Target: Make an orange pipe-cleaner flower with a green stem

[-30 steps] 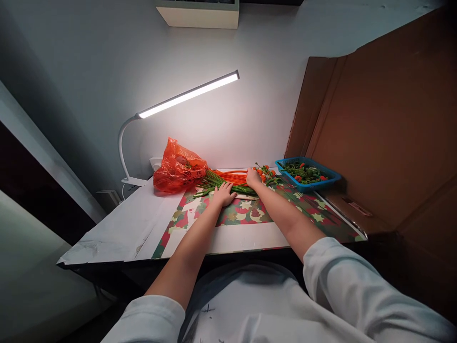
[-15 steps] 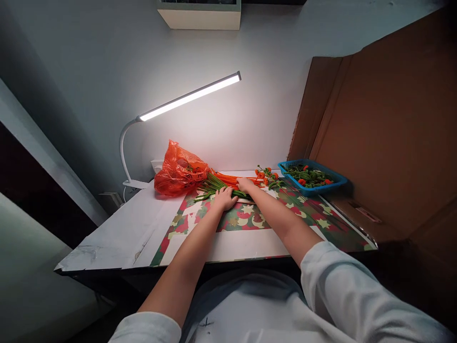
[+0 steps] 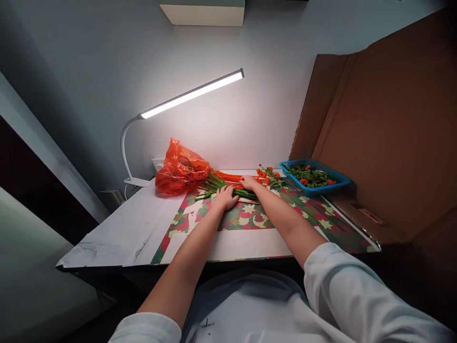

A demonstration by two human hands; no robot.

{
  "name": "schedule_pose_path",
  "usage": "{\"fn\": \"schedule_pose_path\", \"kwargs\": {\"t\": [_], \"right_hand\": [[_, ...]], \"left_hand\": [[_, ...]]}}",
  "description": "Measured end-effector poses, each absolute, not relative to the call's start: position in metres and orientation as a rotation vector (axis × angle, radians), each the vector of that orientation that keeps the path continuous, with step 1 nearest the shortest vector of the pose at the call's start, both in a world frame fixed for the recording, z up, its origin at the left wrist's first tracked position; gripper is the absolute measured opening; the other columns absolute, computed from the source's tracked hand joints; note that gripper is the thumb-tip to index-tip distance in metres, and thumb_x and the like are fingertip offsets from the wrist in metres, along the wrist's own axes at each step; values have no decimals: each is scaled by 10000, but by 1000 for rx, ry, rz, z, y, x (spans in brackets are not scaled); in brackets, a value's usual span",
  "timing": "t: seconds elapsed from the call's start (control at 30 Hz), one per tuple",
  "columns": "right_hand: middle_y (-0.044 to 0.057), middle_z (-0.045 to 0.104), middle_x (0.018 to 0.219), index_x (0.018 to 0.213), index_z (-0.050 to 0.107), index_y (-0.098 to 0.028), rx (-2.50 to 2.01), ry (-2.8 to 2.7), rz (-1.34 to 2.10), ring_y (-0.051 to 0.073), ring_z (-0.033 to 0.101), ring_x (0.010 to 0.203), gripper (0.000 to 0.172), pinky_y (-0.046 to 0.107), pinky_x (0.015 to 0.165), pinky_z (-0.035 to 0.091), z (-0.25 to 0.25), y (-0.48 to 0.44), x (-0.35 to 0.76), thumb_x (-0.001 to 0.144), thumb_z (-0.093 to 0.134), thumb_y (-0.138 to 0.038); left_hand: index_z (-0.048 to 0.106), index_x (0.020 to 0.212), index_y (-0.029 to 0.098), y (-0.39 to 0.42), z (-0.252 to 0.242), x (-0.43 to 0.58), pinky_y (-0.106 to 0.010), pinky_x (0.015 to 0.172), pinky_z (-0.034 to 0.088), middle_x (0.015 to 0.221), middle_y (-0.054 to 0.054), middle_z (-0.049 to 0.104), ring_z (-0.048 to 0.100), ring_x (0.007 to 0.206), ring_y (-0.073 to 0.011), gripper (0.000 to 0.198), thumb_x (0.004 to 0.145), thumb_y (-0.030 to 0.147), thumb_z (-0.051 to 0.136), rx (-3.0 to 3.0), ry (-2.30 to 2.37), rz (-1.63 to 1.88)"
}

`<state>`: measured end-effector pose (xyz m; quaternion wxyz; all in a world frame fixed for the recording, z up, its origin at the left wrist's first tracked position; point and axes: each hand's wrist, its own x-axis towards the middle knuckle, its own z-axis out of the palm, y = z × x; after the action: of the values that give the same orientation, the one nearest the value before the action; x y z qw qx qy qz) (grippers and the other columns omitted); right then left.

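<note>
My left hand lies palm down on a bundle of green stems, its fingers spread and the thumb out to the right. Just beyond and to the right, my right hand has its fingers curled down on the stems, beside long orange strands; its fingertips are partly hidden. Orange flowers with green leaves lie to the right of that hand. At the left end of the stems sits a crumpled, translucent orange-red plastic bag with greenery inside.
A blue basket of leaves and orange flower heads stands at the back right. Tall cardboard rises beside it. A lit desk lamp arches over the patterned sheet on the white table. A box hangs on the wall.
My right hand has shifted slightly to the right and away over the stems. My left hand stays on the green stems. The whole view has moved a little.
</note>
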<state>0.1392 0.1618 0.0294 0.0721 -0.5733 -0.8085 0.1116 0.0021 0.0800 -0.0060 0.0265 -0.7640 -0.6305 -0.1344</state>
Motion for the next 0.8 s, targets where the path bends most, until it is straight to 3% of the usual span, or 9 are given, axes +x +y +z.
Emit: {"fn": "schedule_pose_path", "kwargs": {"t": [0.5, 0.73, 0.8], "right_hand": [[80, 586, 1206, 1183, 579, -158, -1691, -2454, 543, 226, 603, 1031, 316, 413, 869, 528, 47, 147, 135, 928, 562, -344], [75, 618, 1146, 1137, 599, -144, -1584, -2256, 893, 202, 625, 978, 283, 389, 833, 544, 102, 157, 172, 925, 571, -328], [76, 670, 1040, 1022, 643, -109, -1524, -2155, 1020, 174, 653, 910, 205, 342, 803, 556, 118, 154, 194, 915, 591, -276]], "left_hand": [[523, 1278, 185, 86, -10, 1, -514, 986, 442, 1352, -114, 503, 524, 1184, -267, 407, 912, 359, 558, -2370, -1973, -423], [535, 1262, 182, 91, -9, 4, -501, 971, 457, 1334, -112, 517, 538, 1164, -258, 391, 913, 356, 559, -2350, -2010, -483], [534, 1268, 182, 92, -9, 5, -534, 1016, 409, 1366, -115, 496, 501, 1217, -276, 405, 906, 361, 567, -2351, -2008, -533]]}}
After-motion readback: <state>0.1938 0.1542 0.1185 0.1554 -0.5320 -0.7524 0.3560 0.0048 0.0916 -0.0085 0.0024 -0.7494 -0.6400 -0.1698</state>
